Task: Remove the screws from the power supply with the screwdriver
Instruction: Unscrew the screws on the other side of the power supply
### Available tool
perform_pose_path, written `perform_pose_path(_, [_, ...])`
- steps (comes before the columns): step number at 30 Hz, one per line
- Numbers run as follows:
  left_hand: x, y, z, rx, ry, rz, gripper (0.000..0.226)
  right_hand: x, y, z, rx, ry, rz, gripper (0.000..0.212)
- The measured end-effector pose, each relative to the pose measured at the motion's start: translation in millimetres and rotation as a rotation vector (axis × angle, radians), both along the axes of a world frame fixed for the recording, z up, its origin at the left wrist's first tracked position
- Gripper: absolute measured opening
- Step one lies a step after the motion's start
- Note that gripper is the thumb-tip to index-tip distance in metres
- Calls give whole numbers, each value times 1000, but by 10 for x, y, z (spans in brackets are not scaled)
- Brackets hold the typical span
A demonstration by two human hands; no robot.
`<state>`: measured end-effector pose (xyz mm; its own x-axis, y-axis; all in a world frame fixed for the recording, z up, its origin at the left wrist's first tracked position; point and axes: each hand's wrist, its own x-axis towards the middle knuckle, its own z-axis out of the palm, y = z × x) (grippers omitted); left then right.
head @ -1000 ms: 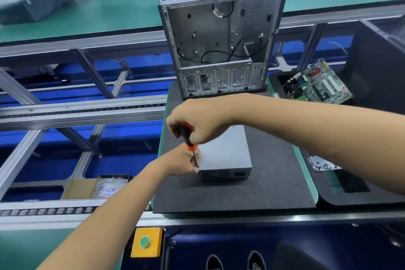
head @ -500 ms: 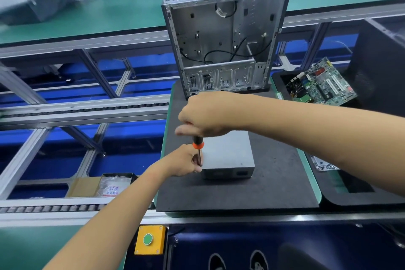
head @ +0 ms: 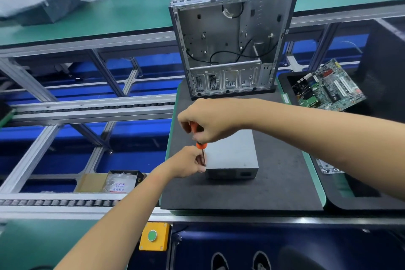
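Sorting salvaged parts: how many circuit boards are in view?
1: a green circuit board leaning in the black bin right of the open computer case. Others may be hidden.

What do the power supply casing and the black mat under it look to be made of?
Power supply: likely sheet metal, matte grey, with crisp folded edges. Black mat: probably foam or rubber, dull and finely textured, with no shine.

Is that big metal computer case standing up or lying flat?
Standing upright: the computer case rests on its narrow edge on the black mat, open interior facing the camera.
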<state>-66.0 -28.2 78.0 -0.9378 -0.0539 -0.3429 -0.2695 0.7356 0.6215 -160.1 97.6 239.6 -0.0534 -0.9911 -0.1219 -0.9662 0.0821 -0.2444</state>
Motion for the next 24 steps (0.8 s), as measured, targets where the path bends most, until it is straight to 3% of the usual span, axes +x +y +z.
perform_pose_path(4, [45,10,0,18,50,23,10,-38,11,65,69,-47,13,23])
perform_pose_path(7, [122,14,-35,48,128,68,7,-33,1,27,50,261,-67,43])
perform_pose_path(8, [151,18,-40,57,143,83,9,-29,-6,11,42,283,-66,44])
perform_pose_path(12, [199,40,-43,61,195,127,8,-36,-13,68,64,27,62,10])
perform_pose_path(14, [193,66,-28,26,224,134,4,-51,-2,125,121,-54,98,19])
perform_pose_path(17, [176,96,-5,-23,226,119,4,-35,-5,114,127,-29,80,14])
perform_pose_path(21, [162,123,-4,-101,217,96,6,-44,-29,34,72,160,15,30])
perform_pose_path(24, [148,138,12,-140,223,64,8,-42,6,64,48,19,41,10])
